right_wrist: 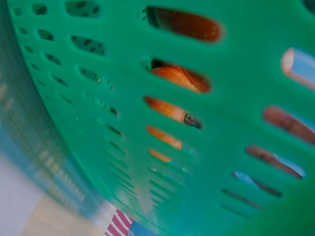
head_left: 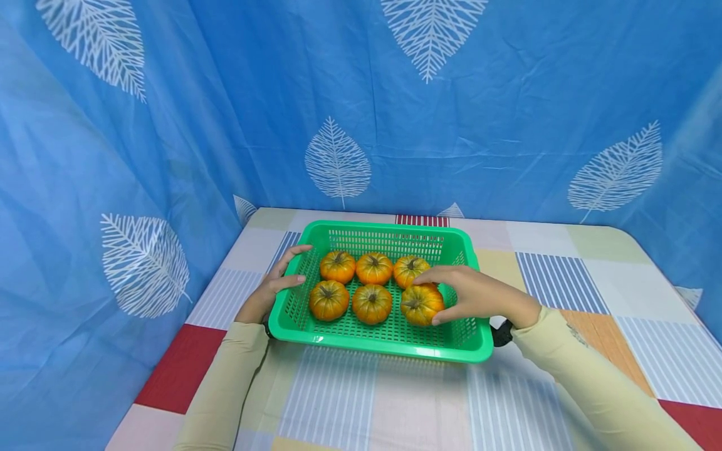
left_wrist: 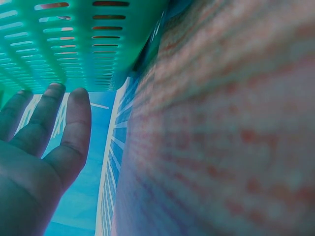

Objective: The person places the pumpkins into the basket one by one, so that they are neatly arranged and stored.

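Several small orange-yellow pumpkins sit in two rows in a green plastic basket (head_left: 383,352). My right hand (head_left: 476,294) reaches over the right rim and grips the front right pumpkin (head_left: 422,305), thumb on its near side and fingers on its far side. That pumpkin is tilted, its stem toward the left. Behind it, the back right pumpkin (head_left: 410,269) is partly covered. My left hand (head_left: 276,285) is at the basket's left end, thumb and a finger reaching over the rim. In the left wrist view, straight fingers (left_wrist: 76,118) touch or nearly touch the slotted wall (left_wrist: 74,44) from outside.
The basket stands on a table with a patchwork-patterned cloth (head_left: 417,401). Blue curtains (head_left: 479,138) with white leaf prints hang behind the table and at its sides. In the right wrist view the slotted basket wall (right_wrist: 128,118) blocks most of what lies inside.
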A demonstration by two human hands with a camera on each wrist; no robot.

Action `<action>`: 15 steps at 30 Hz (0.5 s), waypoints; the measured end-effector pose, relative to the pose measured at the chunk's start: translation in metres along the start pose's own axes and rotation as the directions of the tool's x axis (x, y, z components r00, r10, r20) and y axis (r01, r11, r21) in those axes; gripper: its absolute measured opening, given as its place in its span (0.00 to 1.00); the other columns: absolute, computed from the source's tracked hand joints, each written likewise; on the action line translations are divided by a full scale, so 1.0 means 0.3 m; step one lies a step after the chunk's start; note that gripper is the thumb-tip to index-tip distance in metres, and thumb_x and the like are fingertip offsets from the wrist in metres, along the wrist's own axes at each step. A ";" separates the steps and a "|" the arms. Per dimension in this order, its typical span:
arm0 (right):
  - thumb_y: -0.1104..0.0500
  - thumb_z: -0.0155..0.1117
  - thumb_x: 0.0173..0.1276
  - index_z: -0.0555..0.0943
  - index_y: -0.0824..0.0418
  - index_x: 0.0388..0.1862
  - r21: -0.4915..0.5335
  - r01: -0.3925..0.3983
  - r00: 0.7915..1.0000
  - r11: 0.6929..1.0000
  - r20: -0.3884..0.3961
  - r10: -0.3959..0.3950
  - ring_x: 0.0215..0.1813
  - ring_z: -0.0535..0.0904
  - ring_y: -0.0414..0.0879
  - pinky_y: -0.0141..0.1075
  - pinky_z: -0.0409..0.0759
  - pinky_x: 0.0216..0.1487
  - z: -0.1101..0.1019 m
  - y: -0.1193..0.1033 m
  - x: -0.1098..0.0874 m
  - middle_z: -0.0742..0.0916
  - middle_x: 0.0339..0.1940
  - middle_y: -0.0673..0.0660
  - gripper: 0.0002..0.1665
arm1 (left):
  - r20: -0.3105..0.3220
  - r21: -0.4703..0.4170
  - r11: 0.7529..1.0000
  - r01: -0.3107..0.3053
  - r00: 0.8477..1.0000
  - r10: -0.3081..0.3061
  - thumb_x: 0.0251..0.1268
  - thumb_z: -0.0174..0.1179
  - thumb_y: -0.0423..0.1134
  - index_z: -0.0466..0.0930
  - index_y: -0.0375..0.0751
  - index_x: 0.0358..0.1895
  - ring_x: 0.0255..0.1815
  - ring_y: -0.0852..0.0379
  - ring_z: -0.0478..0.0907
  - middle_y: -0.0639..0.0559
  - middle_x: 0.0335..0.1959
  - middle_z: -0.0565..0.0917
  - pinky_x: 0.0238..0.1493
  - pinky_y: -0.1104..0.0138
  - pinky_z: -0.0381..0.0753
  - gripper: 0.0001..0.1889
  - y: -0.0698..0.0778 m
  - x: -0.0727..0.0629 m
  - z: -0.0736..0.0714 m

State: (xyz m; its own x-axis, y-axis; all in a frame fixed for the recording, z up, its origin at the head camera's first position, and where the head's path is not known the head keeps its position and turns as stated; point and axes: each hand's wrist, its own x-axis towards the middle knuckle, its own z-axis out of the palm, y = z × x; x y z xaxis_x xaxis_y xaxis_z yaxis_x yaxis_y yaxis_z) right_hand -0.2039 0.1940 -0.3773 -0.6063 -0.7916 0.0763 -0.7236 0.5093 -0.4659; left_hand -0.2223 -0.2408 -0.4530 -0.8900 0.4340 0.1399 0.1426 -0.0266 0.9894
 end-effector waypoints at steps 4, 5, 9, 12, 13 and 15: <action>0.52 0.86 0.63 0.83 0.65 0.69 -0.028 -0.002 0.999 1.000 0.037 0.003 0.70 0.80 0.64 0.63 0.78 0.69 0.002 -0.008 0.014 0.85 0.68 0.63 0.39 | -0.016 0.023 1.000 0.017 1.000 -0.016 0.73 0.52 0.35 0.53 0.36 0.85 0.73 0.43 0.65 0.34 0.86 0.50 0.63 0.67 0.81 0.38 0.002 0.001 0.003; 0.53 0.86 0.63 0.83 0.65 0.69 -0.032 -0.004 0.999 0.999 0.050 0.005 0.70 0.80 0.64 0.63 0.78 0.69 0.002 -0.012 0.018 0.85 0.68 0.63 0.39 | -0.019 0.027 0.999 0.021 1.000 -0.021 0.73 0.52 0.35 0.52 0.36 0.85 0.74 0.42 0.64 0.34 0.87 0.50 0.63 0.67 0.81 0.38 0.003 0.001 0.003; 0.55 0.86 0.62 0.83 0.66 0.69 -0.045 -0.007 0.996 0.999 0.090 0.011 0.70 0.80 0.64 0.62 0.78 0.70 0.003 -0.026 0.030 0.86 0.68 0.63 0.38 | -0.018 0.037 0.999 0.015 1.000 -0.014 0.72 0.52 0.35 0.51 0.34 0.85 0.75 0.39 0.62 0.33 0.86 0.50 0.63 0.67 0.80 0.39 0.003 0.002 0.005; 0.57 0.86 0.61 0.84 0.67 0.68 -0.057 0.003 0.994 0.998 0.108 0.004 0.70 0.81 0.64 0.61 0.79 0.69 0.007 -0.026 0.033 0.87 0.67 0.63 0.38 | -0.014 0.041 0.999 0.008 1.000 -0.007 0.72 0.52 0.35 0.51 0.33 0.85 0.75 0.38 0.62 0.32 0.86 0.50 0.64 0.67 0.80 0.39 0.003 0.002 0.003; 0.57 0.86 0.61 0.84 0.66 0.68 -0.064 0.006 0.994 0.998 0.112 0.001 0.69 0.81 0.63 0.61 0.79 0.69 0.009 -0.025 0.035 0.87 0.67 0.62 0.37 | -0.015 0.039 0.999 0.012 1.000 -0.011 0.72 0.52 0.36 0.51 0.33 0.85 0.75 0.37 0.62 0.33 0.86 0.50 0.64 0.67 0.80 0.39 0.003 0.002 0.003; 0.57 0.87 0.60 0.84 0.66 0.67 -0.079 0.013 0.993 0.997 0.118 -0.004 0.69 0.82 0.62 0.60 0.80 0.68 0.015 -0.022 0.037 0.87 0.66 0.62 0.37 | -0.018 0.043 0.999 0.016 1.000 -0.015 0.73 0.52 0.36 0.51 0.35 0.85 0.76 0.36 0.61 0.34 0.87 0.50 0.63 0.67 0.80 0.39 0.003 0.001 0.002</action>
State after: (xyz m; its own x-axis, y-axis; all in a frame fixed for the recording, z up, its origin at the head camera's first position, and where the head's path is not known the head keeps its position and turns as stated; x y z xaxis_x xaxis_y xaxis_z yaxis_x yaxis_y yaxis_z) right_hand -0.2044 0.1805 -0.3774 -0.5603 -0.8279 -0.0262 -0.7554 0.5237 -0.3939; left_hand -0.2222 -0.2402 -0.4522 -0.8998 0.4179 0.1256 0.1471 0.0195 0.9889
